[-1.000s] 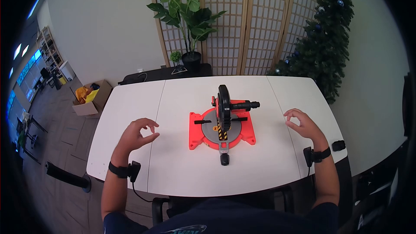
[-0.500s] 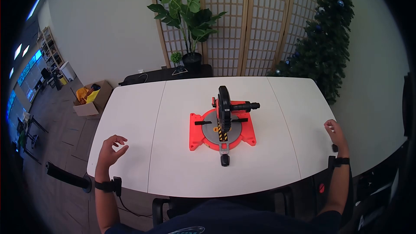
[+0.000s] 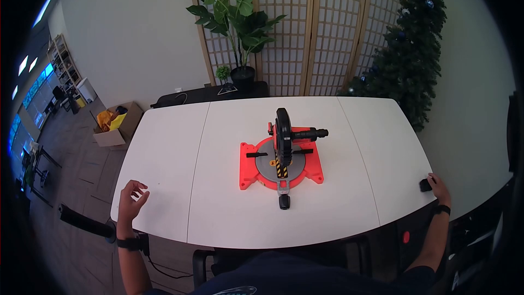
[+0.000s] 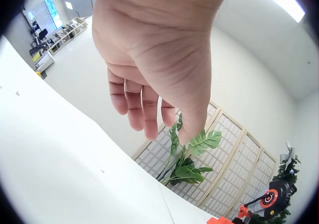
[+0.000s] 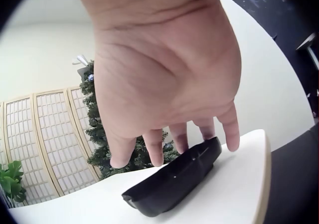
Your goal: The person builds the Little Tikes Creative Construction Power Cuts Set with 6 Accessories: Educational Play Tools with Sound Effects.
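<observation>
In the head view my right hand (image 3: 440,190) is at the table's right edge, right beside a small black plastic piece (image 3: 425,185). Seen from the right wrist, this piece (image 5: 174,179) is long and hollow-looking with a curved underside, and it lies on the white tabletop. The fingers reach down just over and behind it, spread and fairly straight. My left hand (image 3: 131,199) hovers over the table's left end, fingers loosely bent and holding nothing. Mid-table stands a red and black miter saw (image 3: 281,158) with a grey turntable, its front handle pointing toward me.
The white table (image 3: 229,218) has seams between its panels. Behind it are a potted plant (image 3: 240,38), a folding screen (image 3: 333,33) and a decorated tree (image 3: 404,60). A cardboard box (image 3: 123,128) is on the floor at left. A chair armrest (image 3: 197,267) shows at the front edge.
My right hand has moved outward and down to the black piece at the right edge. My left hand has drawn back to the left and toward me. The miter saw stays put.
</observation>
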A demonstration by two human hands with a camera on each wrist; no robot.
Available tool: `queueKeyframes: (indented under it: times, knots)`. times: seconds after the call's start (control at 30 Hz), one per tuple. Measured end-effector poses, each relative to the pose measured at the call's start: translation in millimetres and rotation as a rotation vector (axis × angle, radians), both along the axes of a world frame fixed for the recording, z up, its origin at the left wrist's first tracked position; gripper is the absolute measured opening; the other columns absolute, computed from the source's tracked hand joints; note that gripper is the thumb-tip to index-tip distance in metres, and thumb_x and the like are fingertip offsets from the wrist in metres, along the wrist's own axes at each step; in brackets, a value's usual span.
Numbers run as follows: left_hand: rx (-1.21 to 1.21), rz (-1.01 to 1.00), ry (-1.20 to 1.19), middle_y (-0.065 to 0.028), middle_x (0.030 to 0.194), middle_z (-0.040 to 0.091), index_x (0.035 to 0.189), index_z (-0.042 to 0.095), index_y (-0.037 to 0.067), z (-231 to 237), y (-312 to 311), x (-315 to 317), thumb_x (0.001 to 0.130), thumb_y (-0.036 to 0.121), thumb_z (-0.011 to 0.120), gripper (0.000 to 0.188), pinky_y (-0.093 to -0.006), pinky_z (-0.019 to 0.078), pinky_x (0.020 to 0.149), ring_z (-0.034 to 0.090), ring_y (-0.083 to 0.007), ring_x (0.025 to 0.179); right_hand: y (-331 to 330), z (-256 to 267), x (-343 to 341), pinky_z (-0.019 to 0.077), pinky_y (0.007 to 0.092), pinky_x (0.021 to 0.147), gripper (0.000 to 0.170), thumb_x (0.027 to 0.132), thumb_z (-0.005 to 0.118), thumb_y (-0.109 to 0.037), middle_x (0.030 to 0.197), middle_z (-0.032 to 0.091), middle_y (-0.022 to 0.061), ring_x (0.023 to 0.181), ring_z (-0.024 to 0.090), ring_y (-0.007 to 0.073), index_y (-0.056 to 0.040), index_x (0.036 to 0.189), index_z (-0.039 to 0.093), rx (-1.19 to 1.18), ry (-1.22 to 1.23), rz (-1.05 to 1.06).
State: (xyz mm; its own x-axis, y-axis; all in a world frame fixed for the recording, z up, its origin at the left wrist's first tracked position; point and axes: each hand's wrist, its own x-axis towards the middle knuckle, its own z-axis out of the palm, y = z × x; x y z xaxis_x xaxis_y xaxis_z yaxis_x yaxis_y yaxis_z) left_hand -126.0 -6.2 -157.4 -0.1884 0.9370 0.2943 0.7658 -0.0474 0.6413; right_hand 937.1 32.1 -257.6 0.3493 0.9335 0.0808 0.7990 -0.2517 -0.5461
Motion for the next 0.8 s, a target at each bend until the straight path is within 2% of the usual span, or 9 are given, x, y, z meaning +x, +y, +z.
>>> queueKeyframes:
  times: [0.1, 0.17, 0.2, 0.27, 0.3, 0.37, 0.47, 0.57, 0.8]
  knots:
    - [0.005, 0.001, -0.018, -0.0037, 0.095, 0.071, 0.094, 0.058, 0.006, -8, -3, -3, 0.081, 0.01, 0.075, 0.022, -0.0268, 0.0457, 0.067, 0.06, -0.0111, 0.076, -6, 2, -8, 0.0479, 0.0347, 0.095, 0.054, 0.098, 0.062, -0.039, 0.12, 0.065, 0.0118, 0.106, 0.062, 0.0216, 0.0011, 0.134, 0.056, 0.018, -0.028, -0.01]
    - [0.011, -0.002, -0.023, -0.0034, 0.094, 0.07, 0.095, 0.058, 0.006, -10, -5, -6, 0.081, 0.01, 0.075, 0.023, -0.0258, 0.0447, 0.066, 0.059, -0.0102, 0.074, -15, 16, -20, 0.0485, 0.0358, 0.095, 0.063, 0.09, 0.071, -0.039, 0.122, 0.064, 0.0104, 0.107, 0.062, 0.0225, -0.0003, 0.137, 0.053, -0.09, 0.126, -0.096]
    - [-0.017, 0.001, -0.007, -0.0029, 0.095, 0.07, 0.096, 0.058, 0.006, -11, -6, -8, 0.08, 0.011, 0.076, 0.024, -0.0249, 0.0428, 0.063, 0.056, -0.0094, 0.072, -21, 21, -21, 0.0485, 0.0358, 0.095, 0.063, 0.09, 0.071, -0.039, 0.122, 0.064, 0.0104, 0.107, 0.062, 0.0225, -0.0003, 0.137, 0.053, -0.089, 0.126, -0.095]
    - [-0.041, 0.008, 0.008, -0.0023, 0.095, 0.069, 0.096, 0.058, 0.006, -10, -6, -8, 0.08, 0.011, 0.076, 0.025, -0.0239, 0.0409, 0.06, 0.054, -0.0085, 0.07, -28, 27, -25, 0.0487, 0.0363, 0.094, 0.075, 0.079, 0.082, -0.029, 0.125, 0.062, 0.0101, 0.107, 0.06, 0.0235, -0.0018, 0.141, 0.05, -0.121, 0.185, 0.001]
    - [-0.027, 0.017, 0.017, -0.0016, 0.096, 0.069, 0.097, 0.058, 0.007, -9, -7, -6, 0.079, 0.011, 0.077, 0.026, -0.0235, 0.0391, 0.059, 0.051, -0.008, 0.068, -27, 21, -19, 0.0487, 0.0363, 0.094, 0.075, 0.079, 0.082, -0.029, 0.125, 0.062, 0.0101, 0.107, 0.06, 0.0235, -0.0018, 0.141, 0.05, -0.12, 0.184, 0.003]
    - [-0.016, 0.026, 0.026, -0.001, 0.098, 0.068, 0.097, 0.058, 0.007, -9, -8, -5, 0.078, 0.011, 0.077, 0.027, -0.023, 0.0372, 0.057, 0.048, -0.0075, 0.067, -25, 7, -2, 0.0491, 0.0366, 0.091, 0.082, 0.069, 0.085, -0.016, 0.129, 0.059, 0.0106, 0.107, 0.059, 0.0238, -0.0024, 0.142, 0.049, -0.079, 0.051, 0.078]
    - [0.002, 0.031, 0.05, -0.0002, 0.101, 0.068, 0.099, 0.058, 0.007, -10, -7, -6, 0.077, 0.011, 0.077, 0.03, -0.0232, 0.0371, 0.057, 0.047, -0.0076, 0.067, -21, -11, 14, 0.0492, 0.0373, 0.091, 0.084, 0.065, 0.084, -0.01, 0.129, 0.059, 0.0116, 0.107, 0.059, 0.0245, -0.0018, 0.141, 0.049, -0.058, 0.021, 0.011]
    - [0.012, 0.022, 0.041, -0.0002, 0.101, 0.067, 0.102, 0.056, 0.007, -12, -7, -8, 0.077, 0.011, 0.077, 0.032, -0.023, 0.0368, 0.056, 0.047, -0.0074, 0.067, -21, -19, 14, 0.0496, 0.0383, 0.09, 0.078, 0.065, 0.085, -0.01, 0.123, 0.061, 0.0123, 0.106, 0.06, 0.025, -0.0006, 0.136, 0.053, 0.068, 0.041, -0.062]
    - [0.002, 0.033, -0.005, -0.0006, 0.1, 0.066, 0.104, 0.054, 0.007, -14, -8, -16, 0.078, 0.01, 0.077, 0.034, -0.0217, 0.0376, 0.058, 0.048, -0.0064, 0.068, -17, -15, 2, 0.0508, 0.0353, 0.085, 0.062, 0.066, 0.085, -0.013, 0.108, 0.066, 0.0099, 0.093, 0.063, 0.0219, 0.0018, 0.121, 0.062, 0.01, 0.007, -0.11]
